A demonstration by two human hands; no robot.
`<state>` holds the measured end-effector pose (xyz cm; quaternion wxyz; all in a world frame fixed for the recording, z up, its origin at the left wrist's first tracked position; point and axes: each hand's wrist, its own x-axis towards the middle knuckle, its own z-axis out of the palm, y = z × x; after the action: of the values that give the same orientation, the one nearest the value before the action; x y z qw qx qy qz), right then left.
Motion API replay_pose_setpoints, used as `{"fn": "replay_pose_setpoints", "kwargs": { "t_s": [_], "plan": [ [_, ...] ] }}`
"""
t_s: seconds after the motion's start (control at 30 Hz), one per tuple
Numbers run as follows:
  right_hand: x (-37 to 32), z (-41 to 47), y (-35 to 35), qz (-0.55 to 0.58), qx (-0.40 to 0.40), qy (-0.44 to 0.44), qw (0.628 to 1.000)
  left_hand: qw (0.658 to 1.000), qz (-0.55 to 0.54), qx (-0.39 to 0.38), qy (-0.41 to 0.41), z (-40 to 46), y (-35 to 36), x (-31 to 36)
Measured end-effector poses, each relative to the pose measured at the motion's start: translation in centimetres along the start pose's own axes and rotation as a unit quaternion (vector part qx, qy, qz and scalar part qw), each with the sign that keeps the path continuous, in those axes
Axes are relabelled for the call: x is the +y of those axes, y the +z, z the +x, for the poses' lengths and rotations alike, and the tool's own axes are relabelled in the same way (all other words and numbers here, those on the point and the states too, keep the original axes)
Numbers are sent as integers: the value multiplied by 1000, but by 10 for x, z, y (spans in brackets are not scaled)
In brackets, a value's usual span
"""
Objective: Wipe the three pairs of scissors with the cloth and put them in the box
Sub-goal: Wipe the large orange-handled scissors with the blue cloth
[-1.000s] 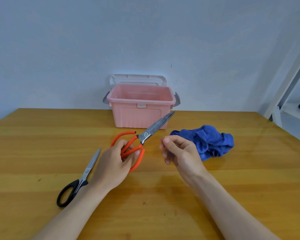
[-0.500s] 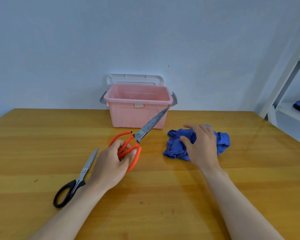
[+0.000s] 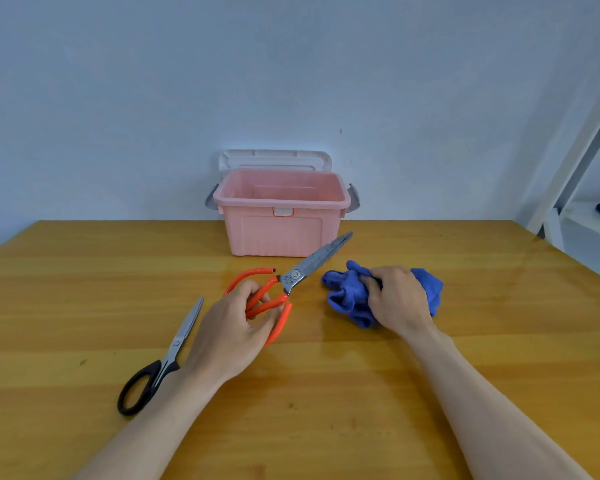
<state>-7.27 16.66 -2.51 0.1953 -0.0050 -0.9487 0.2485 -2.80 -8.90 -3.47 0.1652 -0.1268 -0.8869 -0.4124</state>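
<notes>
A single wide-angle view is given, taken from head height above the near edge of the wooden table (image 3: 326,393) and directed forward and downward. The pink box (image 3: 278,233) is seen at mid-frame, at the table's far edge against the wall. Both forearms are seen entering from the lower edge, nearer than the box. Right of the box, a white frame (image 3: 575,147) is caught at the margin.

Orange scissors (image 3: 293,278), blue cloth (image 3: 347,294), pink box (image 3: 278,230)
</notes>
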Motion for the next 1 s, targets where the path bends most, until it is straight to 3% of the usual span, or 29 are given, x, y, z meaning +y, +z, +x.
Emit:
{"fn": "replay_pose_setpoints", "kwargs": {
  "t_s": [0.17,0.3,0.53,0.77,0.87,1.0],
  "plan": [
    [-19,-6,-4,129,-6,-38,991,998,35,30,32,1,-5,1],
    [-29,-14,-1,164,-31,-57,984,999,39,29,12,1,-8,-1],
    [-37,-25,0,160,-34,-10,986,997,46,31,-44,5,-13,-6],
    [-43,-35,-15,351,-38,-6,936,995,49,40,-76,6,-17,-5],
    [-42,-37,-21,300,-11,-86,950,995,45,40,-79,6,-18,-6],
    [-44,-42,-26,203,-51,-189,959,995,44,37,-80,7,-17,-7]
  ]
}}
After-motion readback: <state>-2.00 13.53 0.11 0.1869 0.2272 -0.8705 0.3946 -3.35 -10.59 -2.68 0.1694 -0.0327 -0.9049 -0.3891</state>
